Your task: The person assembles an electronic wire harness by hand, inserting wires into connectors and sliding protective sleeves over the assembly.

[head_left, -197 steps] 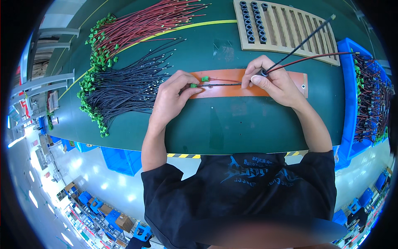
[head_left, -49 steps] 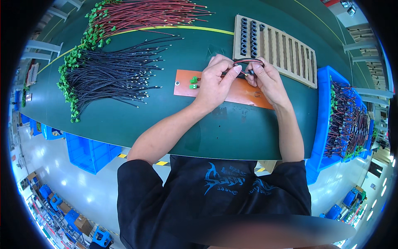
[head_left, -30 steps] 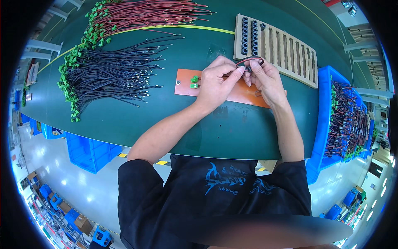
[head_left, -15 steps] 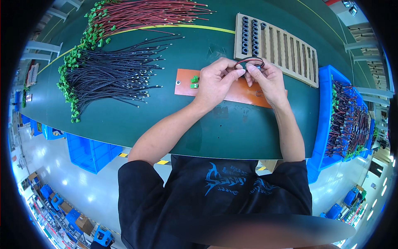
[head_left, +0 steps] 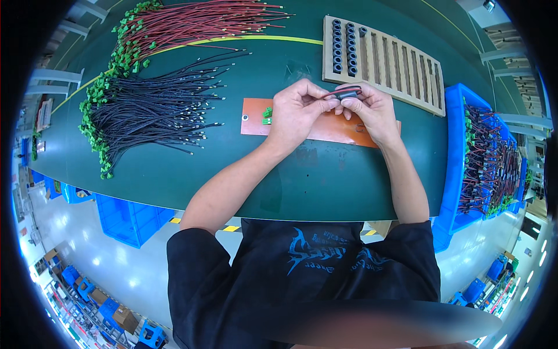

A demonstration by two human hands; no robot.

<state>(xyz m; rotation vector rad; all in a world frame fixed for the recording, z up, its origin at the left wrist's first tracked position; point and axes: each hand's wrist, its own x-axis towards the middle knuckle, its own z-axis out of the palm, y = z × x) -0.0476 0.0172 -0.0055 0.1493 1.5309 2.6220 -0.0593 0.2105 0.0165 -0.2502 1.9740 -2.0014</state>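
Observation:
Both hands meet above an orange plate [head_left: 334,129] on the green table. My left hand [head_left: 295,113] pinches red and black wires between thumb and fingers. My right hand [head_left: 374,116] is closed around a black ferrite core [head_left: 349,94], and the red and black wires bend over it. The fingertips of the two hands nearly touch. Beside the left hand, green connectors [head_left: 267,116] show over the plate's left part; whether they join the held wires is hidden by the hand.
A wooden slotted tray [head_left: 401,70] holds black ferrite cores in its left rows. Bundles of red wires [head_left: 215,17] and black wires [head_left: 157,104] with green connectors lie at left. On the right, a blue bin [head_left: 455,151] holds finished-looking red and black wire assemblies [head_left: 491,163].
The wire loop above the fingers has flattened, and the black core now lies more sideways and in plainer view between the hands. The whole view has shifted slightly.

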